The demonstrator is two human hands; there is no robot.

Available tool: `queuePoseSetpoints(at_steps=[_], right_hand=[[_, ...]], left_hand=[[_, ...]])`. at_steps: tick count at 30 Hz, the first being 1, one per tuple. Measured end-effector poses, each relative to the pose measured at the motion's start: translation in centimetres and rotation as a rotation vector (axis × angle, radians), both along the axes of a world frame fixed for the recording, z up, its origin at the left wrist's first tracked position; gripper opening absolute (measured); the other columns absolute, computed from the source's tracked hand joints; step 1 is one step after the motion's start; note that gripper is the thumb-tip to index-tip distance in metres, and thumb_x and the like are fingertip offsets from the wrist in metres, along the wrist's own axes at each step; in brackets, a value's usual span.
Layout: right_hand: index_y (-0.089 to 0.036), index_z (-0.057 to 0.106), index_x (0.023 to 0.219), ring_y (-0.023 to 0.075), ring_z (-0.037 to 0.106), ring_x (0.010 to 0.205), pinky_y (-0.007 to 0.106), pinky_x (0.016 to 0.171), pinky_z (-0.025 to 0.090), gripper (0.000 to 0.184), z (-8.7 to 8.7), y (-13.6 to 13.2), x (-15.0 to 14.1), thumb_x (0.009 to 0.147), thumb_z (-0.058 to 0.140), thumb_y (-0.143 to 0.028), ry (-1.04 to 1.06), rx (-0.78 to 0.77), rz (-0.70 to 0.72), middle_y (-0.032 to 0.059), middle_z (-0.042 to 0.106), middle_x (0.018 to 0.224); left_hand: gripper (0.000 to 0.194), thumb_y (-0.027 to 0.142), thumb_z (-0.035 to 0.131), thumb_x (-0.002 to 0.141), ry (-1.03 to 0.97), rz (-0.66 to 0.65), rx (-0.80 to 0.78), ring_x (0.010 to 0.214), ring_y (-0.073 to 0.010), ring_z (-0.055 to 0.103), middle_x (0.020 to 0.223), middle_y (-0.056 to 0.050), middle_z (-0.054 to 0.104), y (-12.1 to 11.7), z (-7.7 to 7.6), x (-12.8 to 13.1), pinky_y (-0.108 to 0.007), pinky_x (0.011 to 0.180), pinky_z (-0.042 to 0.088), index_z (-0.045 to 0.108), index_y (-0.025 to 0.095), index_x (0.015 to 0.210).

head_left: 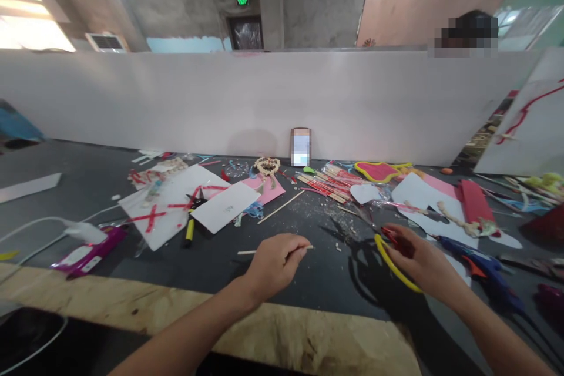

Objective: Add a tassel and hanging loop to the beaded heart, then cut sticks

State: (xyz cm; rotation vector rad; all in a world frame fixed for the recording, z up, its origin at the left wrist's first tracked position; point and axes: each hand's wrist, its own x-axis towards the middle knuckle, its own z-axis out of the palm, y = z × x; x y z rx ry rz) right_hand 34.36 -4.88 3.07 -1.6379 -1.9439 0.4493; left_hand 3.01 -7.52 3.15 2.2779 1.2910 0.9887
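Note:
My left hand [278,258] is closed around a thin pale wooden stick [245,253], held level above the dark tabletop. One end of the stick juts out to the left, and a short tip shows past my fingertips. To the right, my right hand [412,255] grips scissors by their yellow and red handles [396,269]. The blades point up and left, apart from the stick. Small pale crumbs and bits lie on the table between and beyond my hands. Another thin stick [281,207] lies farther back.
A blue hot glue gun [482,267] lies right of my right hand. Red-wrapped chopsticks [328,183] lie behind. White paper [227,207] and a yellow-handled tool [189,230] are left. A purple power strip [90,255] trails cables. A phone [301,147] leans against the pale partition [176,100].

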Motion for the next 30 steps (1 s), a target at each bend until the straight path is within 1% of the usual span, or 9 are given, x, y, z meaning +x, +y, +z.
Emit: queuePoseSetpoints(at_steps=[5,8,11,14,17,20,22,26,30], right_hand=[[-0.028,0.04,0.124,0.0208,0.062,0.081,0.034,0.066,0.052,0.053,1.4,0.3,-1.4,0.078,0.053,-0.051,0.708,-0.02,0.036,0.0076,0.061,0.103],[-0.03,0.039,0.125,0.0204,0.06,0.081,0.035,0.067,0.051,0.056,2.2,0.7,-3.4,0.077,0.056,-0.052,0.815,-0.076,0.182,0.007,0.059,0.104],[-0.028,0.044,0.122,0.017,0.056,0.077,0.03,0.065,0.05,0.054,2.9,1.3,-5.8,0.074,0.063,-0.046,0.738,-0.093,0.176,0.0039,0.057,0.095],[-0.026,0.049,0.116,0.0148,0.053,0.074,0.027,0.063,0.048,0.048,3.1,2.1,-7.5,0.074,0.062,-0.046,0.644,-0.005,0.119,0.0019,0.053,0.088],[-0.024,0.047,0.115,0.0154,0.052,0.073,0.028,0.064,0.047,0.046,2.1,2.9,-7.9,0.077,0.057,-0.047,0.495,0.117,0.048,0.0027,0.053,0.087],[-0.023,0.047,0.116,0.0181,0.054,0.079,0.032,0.07,0.047,0.042,0.6,3.1,-7.4,0.08,0.054,-0.045,0.234,0.223,-0.012,0.0058,0.055,0.095],[-0.024,0.048,0.115,0.0208,0.054,0.087,0.034,0.074,0.047,0.041,-0.2,2.9,-7.1,0.081,0.053,-0.044,0.096,0.248,0.006,0.0079,0.055,0.102],[-0.024,0.047,0.116,0.0238,0.054,0.096,0.036,0.078,0.048,0.039,-1.0,2.6,-7.3,0.083,0.05,-0.044,-0.021,0.253,0.078,0.0103,0.055,0.107],[-0.024,0.049,0.118,0.0244,0.053,0.104,0.038,0.086,0.047,0.039,-1.9,2.9,-7.6,0.083,0.051,-0.04,-0.157,0.235,0.133,0.0101,0.055,0.11]], left_hand=[[0.016,0.021,0.047,0.085,-0.059,0.025,0.03,0.081,-0.0128,0.063,0.086,0.0,0.069,0.7,0.4,-0.1,-0.023,0.073,0.046,0.063,0.021,0.091],[0.017,0.025,0.047,0.086,-0.076,0.033,0.071,0.08,-0.013,0.063,0.085,-0.001,0.069,1.3,0.6,0.2,-0.023,0.073,0.046,0.063,0.021,0.09],[0.018,0.026,0.047,0.087,-0.088,0.049,0.103,0.081,-0.0133,0.062,0.085,-0.002,0.069,2.2,0.7,0.5,-0.024,0.074,0.046,0.064,0.021,0.089],[0.017,0.026,0.047,0.086,-0.097,0.072,0.119,0.082,-0.0136,0.062,0.086,-0.002,0.07,3.1,0.9,0.8,-0.024,0.075,0.046,0.064,0.021,0.089],[0.016,0.025,0.048,0.087,-0.107,0.089,0.13,0.081,-0.0136,0.061,0.085,-0.002,0.069,4.0,0.8,1.0,-0.025,0.075,0.045,0.064,0.02,0.089],[0.016,0.024,0.048,0.087,-0.087,0.106,0.162,0.082,-0.0138,0.061,0.085,-0.002,0.069,4.7,0.0,1.1,-0.025,0.075,0.046,0.063,0.02,0.089],[0.018,0.024,0.047,0.088,-0.059,0.107,0.216,0.081,-0.0141,0.061,0.084,-0.003,0.069,4.9,-0.9,1.0,-0.026,0.075,0.046,0.064,0.019,0.09],[0.018,0.022,0.046,0.088,-0.014,0.06,0.308,0.077,-0.0146,0.06,0.084,-0.005,0.069,4.9,-2.6,0.8,-0.028,0.073,0.046,0.063,0.018,0.092],[0.018,0.021,0.046,0.088,0.006,0.047,0.31,0.074,-0.0145,0.059,0.081,-0.005,0.068,5.0,-3.2,0.8,-0.028,0.07,0.045,0.063,0.019,0.093]])
